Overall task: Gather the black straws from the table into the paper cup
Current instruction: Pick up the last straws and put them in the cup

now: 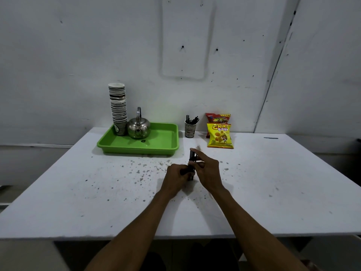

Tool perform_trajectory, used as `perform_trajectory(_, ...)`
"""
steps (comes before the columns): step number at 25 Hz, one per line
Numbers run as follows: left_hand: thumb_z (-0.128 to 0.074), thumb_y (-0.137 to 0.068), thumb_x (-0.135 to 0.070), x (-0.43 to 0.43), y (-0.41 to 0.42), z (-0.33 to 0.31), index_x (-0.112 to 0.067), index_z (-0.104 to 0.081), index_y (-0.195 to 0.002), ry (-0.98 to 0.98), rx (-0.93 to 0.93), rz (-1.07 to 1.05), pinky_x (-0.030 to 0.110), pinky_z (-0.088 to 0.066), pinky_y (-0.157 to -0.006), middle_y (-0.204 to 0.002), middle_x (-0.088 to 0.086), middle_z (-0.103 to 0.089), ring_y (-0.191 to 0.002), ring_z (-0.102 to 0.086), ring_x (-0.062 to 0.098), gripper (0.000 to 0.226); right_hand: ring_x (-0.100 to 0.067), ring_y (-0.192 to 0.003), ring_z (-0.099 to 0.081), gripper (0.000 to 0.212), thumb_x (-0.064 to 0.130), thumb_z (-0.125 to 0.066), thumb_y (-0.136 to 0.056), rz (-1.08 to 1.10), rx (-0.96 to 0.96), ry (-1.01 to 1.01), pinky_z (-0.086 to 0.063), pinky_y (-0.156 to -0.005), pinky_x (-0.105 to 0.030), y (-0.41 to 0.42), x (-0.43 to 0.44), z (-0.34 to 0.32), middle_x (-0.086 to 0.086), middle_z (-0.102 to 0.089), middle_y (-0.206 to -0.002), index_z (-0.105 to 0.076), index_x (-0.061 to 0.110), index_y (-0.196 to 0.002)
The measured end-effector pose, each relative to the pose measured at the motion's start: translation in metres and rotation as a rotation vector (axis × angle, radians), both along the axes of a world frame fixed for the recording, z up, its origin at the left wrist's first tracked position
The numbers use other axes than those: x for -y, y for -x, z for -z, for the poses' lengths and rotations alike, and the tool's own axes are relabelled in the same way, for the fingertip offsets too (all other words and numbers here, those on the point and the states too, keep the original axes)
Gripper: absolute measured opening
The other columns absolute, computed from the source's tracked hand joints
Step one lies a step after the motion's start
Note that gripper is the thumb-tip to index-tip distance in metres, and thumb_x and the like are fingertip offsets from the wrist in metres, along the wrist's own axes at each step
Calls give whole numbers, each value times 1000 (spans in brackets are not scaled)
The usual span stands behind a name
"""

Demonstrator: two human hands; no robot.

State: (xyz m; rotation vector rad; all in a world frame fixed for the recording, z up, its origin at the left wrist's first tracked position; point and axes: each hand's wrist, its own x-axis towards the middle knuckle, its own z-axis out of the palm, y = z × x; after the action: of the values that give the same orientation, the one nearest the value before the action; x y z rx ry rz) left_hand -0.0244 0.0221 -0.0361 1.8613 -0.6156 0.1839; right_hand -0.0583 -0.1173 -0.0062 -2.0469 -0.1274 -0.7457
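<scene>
Short of the printed paper cup point(189, 130), a bundle of thin black plastic straws point(191, 163) is gripped upright by left hand point(176, 176) and right hand point(207, 171), both closed on it. Cup is seen straight ahead, well apart, equally reachable.

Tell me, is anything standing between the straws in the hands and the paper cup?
Nothing visible: only bare table lies between the bundle of straws and the paper cup; tray and snack bags sit aside.
</scene>
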Motion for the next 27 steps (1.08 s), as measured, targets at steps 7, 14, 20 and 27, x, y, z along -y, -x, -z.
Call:
perform_trajectory(7,-73,-79,-10,0,-8,2,-9,-77,-68,39,-29,3,31,-53,-67,-64,5,-75,-61,-65,7,12,1,-85,-71,36,10,-78,-80,-8,-4,-30,-57,-85,-19,-5,-1,-16,4,-75,-90,-73,14,-115)
perform_trajectory(14,-74,-76,-16,1,-18,7,-15,-76,-71,-25,-56,48,36,-56,-72,-70,-4,-74,-70,-64,4,6,-11,-82,-74,14,11,-79,-77,-5,-68,-51,-57,-77,-26,-12,5,-7,-3,-78,-85,-80,10,-91)
perform_trajectory(20,-71,-75,-18,12,-44,-1,-9,-69,-61,-59,-167,33,32,-42,-65,-61,5,-63,-61,-50,8,17,-10,-69,-69,10,11,-79,-76,-27,-168,63,-54,-68,-21,-37,13,-29,-1,-74,-77,-78,8,-85)
perform_trajectory(27,-80,-78,-15,57,-126,-51,-1,-65,-121,-57,-19,-127,37,-54,-93,-115,18,-70,-105,-66,26,48,-20,-79,-73,17,13,-75,-81,227,12,-106,-61,-77,-39,-139,65,-105,-10,-77,-87,-76,5,-96)
